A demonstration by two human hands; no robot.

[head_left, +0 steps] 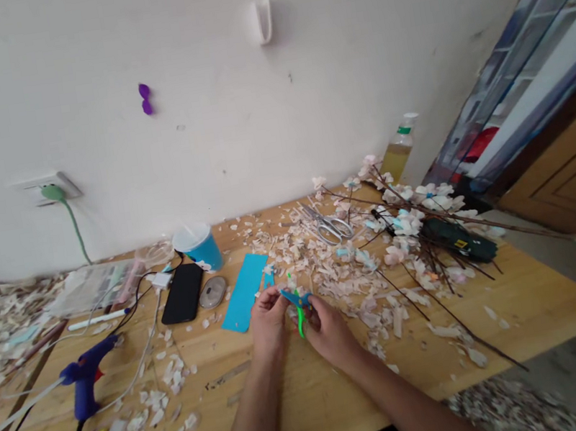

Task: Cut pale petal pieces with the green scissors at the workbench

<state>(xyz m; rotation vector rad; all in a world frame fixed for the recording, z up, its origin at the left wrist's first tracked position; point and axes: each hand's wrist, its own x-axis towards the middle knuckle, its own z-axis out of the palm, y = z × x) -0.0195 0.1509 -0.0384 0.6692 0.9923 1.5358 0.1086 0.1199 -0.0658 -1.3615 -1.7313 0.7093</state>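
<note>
Both of my hands meet over the middle of the wooden table. My left hand and my right hand pinch a small blue paper piece with a green stem between the fingertips. A blue paper strip lies flat just behind my left hand. Pale petal scraps are scattered around and beyond my hands.
A blue glue gun stands at the left with its cable. A black phone, a blue cup, scissors and a bunch of blossom branches lie further back. A bottle stands by the wall.
</note>
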